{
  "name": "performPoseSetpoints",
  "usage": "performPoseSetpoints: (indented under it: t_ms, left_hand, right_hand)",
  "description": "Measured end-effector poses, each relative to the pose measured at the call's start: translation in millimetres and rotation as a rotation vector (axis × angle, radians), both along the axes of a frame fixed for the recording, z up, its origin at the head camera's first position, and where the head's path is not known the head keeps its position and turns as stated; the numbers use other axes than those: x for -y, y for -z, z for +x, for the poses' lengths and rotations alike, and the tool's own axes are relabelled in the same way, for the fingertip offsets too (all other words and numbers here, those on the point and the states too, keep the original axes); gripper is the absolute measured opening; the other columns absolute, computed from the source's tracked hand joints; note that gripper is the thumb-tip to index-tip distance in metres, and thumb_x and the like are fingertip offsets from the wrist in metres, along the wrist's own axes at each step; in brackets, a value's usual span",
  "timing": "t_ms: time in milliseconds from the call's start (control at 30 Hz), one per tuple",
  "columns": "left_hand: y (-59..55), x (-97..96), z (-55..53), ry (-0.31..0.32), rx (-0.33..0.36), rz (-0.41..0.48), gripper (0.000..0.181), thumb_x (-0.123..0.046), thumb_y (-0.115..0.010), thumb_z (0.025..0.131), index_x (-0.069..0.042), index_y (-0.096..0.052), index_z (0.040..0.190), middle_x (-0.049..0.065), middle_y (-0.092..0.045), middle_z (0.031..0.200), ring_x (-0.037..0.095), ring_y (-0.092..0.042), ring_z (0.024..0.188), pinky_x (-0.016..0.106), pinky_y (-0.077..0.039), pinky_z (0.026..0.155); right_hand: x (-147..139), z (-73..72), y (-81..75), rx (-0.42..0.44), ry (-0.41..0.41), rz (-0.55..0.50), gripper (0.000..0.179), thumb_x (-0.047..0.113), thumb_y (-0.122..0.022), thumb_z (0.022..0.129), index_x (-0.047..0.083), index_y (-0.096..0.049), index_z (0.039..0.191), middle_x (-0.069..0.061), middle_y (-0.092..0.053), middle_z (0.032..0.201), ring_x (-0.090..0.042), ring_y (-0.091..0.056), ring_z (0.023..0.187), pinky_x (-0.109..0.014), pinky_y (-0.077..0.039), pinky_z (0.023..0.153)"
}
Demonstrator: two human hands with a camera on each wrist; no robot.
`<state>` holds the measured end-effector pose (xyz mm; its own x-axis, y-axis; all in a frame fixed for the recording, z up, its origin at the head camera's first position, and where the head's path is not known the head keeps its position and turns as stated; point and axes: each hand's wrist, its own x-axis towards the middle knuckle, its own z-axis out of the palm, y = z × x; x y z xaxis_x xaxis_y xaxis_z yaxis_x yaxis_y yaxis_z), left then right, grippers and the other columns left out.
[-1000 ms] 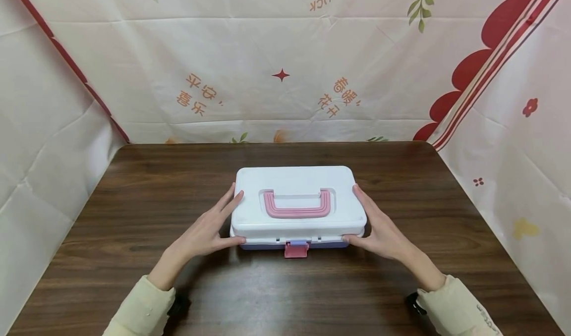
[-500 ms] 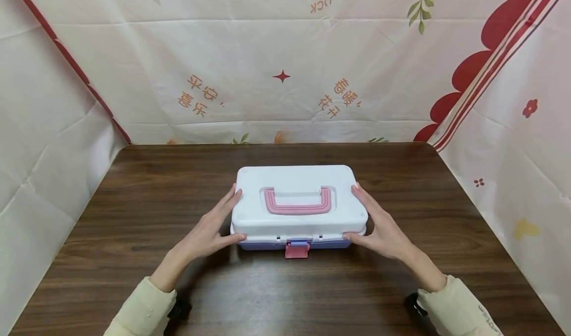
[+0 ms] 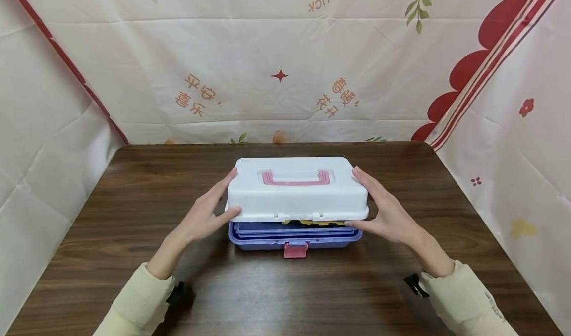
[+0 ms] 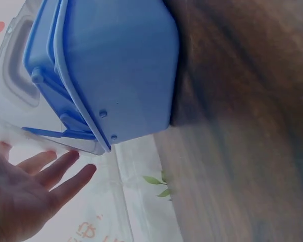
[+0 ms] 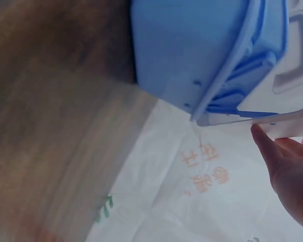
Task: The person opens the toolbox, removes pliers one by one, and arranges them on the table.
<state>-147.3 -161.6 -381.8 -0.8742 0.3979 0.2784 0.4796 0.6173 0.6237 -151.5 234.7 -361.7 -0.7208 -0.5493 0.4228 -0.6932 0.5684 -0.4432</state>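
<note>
Hands well apart, one at each end of a raised white lid (image 3: 296,202). Left hand (image 3: 198,219): fingers fairly straight along the lid's left end, thumb spread forward to its front left corner. Right hand (image 3: 392,217): same pose mirrored, fingers long on the right end, thumb at the lower front right corner. Neither hand curled round anything; lid borne between the two.

Lid tipped, front edge lifted clear of the base, top face sloping back. Pink handle (image 3: 296,183) lies folded in its recess on top.

Below, blue-violet base (image 3: 258,246) of the box, flat on the table near the middle. Pink latch (image 3: 295,251) hangs at the front, free of the lid. Through the front gap: blue tray (image 3: 258,227), stepped edges, with something yellow and black (image 3: 312,223) inside, mostly hidden under the lid, so cannot say what. Side views from both wrists show slim blue hinge arms (image 4: 65,116) running between lid and tray, at both ends.

Cream sleeves (image 3: 466,296) at both wrists, a black strap (image 3: 416,285) by each. Table (image 3: 134,217) dark wood grain. Behind, pale cloth (image 3: 147,58) with red scalloped trim, orange characters, green sprigs.
</note>
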Motion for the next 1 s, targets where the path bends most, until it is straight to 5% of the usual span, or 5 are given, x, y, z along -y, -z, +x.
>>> performPoseSetpoints:
  t_ms: [233, 367, 533, 733, 1000]
  left_hand:
    - [2.6, 6.3, -2.6, 0.072, -0.049, -0.075, 0.103, -0.049, -0.072, 0.065, -0.028, -0.008, 0.142, -0.002, -0.018, 0.144, 0.021, -0.028, 0.124, 0.049, -0.032, 0.093]
    - [1.0, 8.7, -6.9, 0.085, -0.110, -0.080, 0.104, -0.049, -0.074, 0.063, -0.026, -0.011, 0.142, -0.001, -0.022, 0.143, 0.020, -0.032, 0.123, 0.046, -0.034, 0.092]
    - [-3.3, 8.6, -14.0, 0.059, -0.132, -0.013, 0.099, -0.043, -0.076, 0.062, -0.028, -0.018, 0.141, 0.004, -0.038, 0.134, 0.019, -0.048, 0.109, 0.039, -0.042, 0.085]
    - [-8.1, 6.2, -26.2, 0.039, -0.143, 0.100, 0.090, -0.035, -0.077, 0.066, -0.025, -0.026, 0.139, 0.012, -0.052, 0.119, 0.021, -0.055, 0.099, 0.037, -0.048, 0.077]
    - [-14.1, 3.9, -34.7, -0.082, -0.185, 0.125, 0.077, -0.058, -0.061, 0.071, -0.028, -0.035, 0.136, 0.013, -0.065, 0.091, 0.021, -0.062, 0.082, 0.037, -0.049, 0.069]
  right_hand:
    - [-3, -1.9, 5.4, -0.047, 0.016, -0.001, 0.104, 0.021, -0.086, 0.053, 0.007, -0.028, 0.138, -0.013, -0.028, 0.139, -0.024, -0.028, 0.124, -0.017, -0.023, 0.096]
    - [-3, -3.8, 4.7, -0.046, 0.026, -0.034, 0.101, 0.019, -0.086, 0.053, 0.008, -0.031, 0.137, -0.011, -0.029, 0.139, -0.023, -0.029, 0.124, -0.016, -0.025, 0.096]
    - [-4, -9.8, -3.3, -0.020, 0.047, -0.077, 0.098, 0.016, -0.086, 0.053, 0.011, -0.033, 0.136, -0.006, -0.032, 0.138, -0.021, -0.036, 0.119, -0.012, -0.032, 0.089]
    - [-2, -20.0, -15.7, 0.057, 0.122, -0.096, 0.095, 0.019, -0.084, 0.057, 0.022, -0.033, 0.137, -0.007, -0.045, 0.127, -0.014, -0.049, 0.094, -0.016, -0.043, 0.074]
    - [1, -35.4, -31.2, 0.224, 0.164, -0.149, 0.085, 0.016, -0.081, 0.063, 0.024, -0.036, 0.135, -0.010, -0.053, 0.114, -0.020, -0.055, 0.089, -0.018, -0.047, 0.065]
